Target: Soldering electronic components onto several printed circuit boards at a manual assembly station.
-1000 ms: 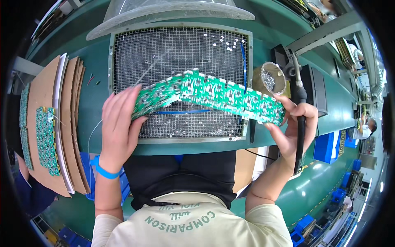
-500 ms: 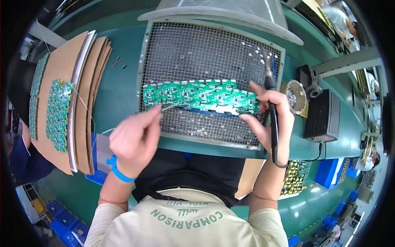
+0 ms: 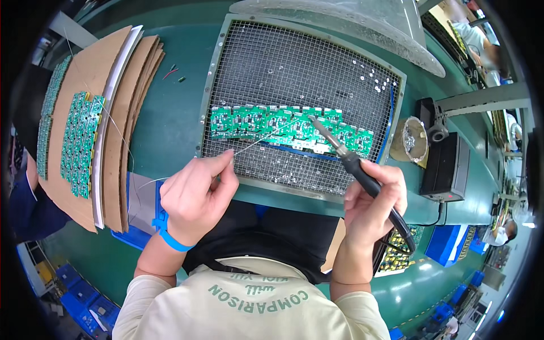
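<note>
A panel of green circuit boards [image 3: 249, 122] lies across a metal mesh grid [image 3: 272, 56] in front of me. My right hand [image 3: 377, 198] is closed round the black handle of a soldering iron [image 3: 362, 170]. Its tip points up and left and meets the upper middle of the panel; whether it touches cannot be made out. My left hand [image 3: 198, 184] pinches a thin solder wire [image 3: 258, 140] just below the panel's left part. The wire's free end runs up and right over the boards toward the iron's tip, and its tail trails off to the left.
Cardboard sheets [image 3: 127, 113] stand at the left, with more green boards [image 3: 82, 141] on them. To the right are a round tub of metallic scraps [image 3: 409, 140] and a black box [image 3: 447, 167]. A clear curved shield [image 3: 351, 22] rises behind the grid. Other people sit far right.
My right hand has turned the soldering iron from upright beside the panel to slanting over it, tip on the left. The wire from my left hand now reaches further over the boards.
</note>
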A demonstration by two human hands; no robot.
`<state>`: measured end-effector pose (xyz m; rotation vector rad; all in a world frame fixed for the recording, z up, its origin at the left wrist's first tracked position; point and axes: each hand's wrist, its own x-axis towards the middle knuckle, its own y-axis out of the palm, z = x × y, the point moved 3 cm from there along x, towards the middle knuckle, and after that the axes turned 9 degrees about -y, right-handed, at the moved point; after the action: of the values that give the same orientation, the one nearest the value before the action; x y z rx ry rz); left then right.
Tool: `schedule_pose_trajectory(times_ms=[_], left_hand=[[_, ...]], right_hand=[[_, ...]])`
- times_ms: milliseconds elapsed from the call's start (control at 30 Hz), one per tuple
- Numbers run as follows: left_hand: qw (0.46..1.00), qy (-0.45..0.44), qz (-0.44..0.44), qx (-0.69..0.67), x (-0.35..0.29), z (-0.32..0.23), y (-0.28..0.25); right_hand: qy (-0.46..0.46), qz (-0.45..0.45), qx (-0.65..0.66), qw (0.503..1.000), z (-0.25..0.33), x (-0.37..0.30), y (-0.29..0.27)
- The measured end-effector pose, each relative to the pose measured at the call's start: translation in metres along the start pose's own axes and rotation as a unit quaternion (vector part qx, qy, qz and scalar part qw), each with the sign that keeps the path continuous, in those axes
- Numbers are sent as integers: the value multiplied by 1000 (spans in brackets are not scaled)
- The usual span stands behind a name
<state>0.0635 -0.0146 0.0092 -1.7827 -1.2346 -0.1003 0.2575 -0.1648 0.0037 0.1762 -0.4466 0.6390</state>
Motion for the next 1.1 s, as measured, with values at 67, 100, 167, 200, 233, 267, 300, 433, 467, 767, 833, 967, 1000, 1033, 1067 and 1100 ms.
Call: schedule_pose_trajectory(times_ms=[67,100,167,200,233,267,300,433,467,767,833,967,1000,1033,1067,1100], left_hand=[[1000,-2,-1,-4,-1,2,1],[1000,-3,-1,-7,-2,3,2],[1000,-5,-3,-11,-3,4,2],[1000,-7,-2,-11,-2,3,2],[1000,-9,-2,-12,-2,3,2],[1000,-10,-2,-12,-2,3,3],[1000,-11,-3,-12,-1,3,3],[999,-9,-11,-29,2,2,6],[999,-11,-10,-29,2,3,6],[992,-104,-76,-18,-10,31,-20],[986,-137,-95,-18,-18,44,-24],[993,-103,-55,18,-21,65,-27],[994,-90,-59,27,-17,70,-21],[994,-80,-62,37,-13,75,-16],[994,-70,-65,48,-11,80,-12],[993,-74,-74,58,-11,83,-10]], right_hand=[[5,28,-4,1000,1,1,5],[8,32,-1,999,2,1,7],[13,41,4,999,4,1,12],[12,43,5,999,5,2,14],[9,40,2,999,7,3,16],[5,38,0,999,9,3,17],[1,36,-3,999,10,4,18],[15,33,-6,999,13,3,18],[14,35,-6,999,13,4,18],[-111,63,-152,980,8,23,-28],[-212,108,-298,924,9,35,-14],[-165,223,-372,886,-7,39,-7],[-174,227,-363,887,-11,39,-9],[-172,217,-353,894,-15,38,-13],[-170,207,-342,901,-16,37,-16],[-177,213,-332,901,-15,36,-18]])
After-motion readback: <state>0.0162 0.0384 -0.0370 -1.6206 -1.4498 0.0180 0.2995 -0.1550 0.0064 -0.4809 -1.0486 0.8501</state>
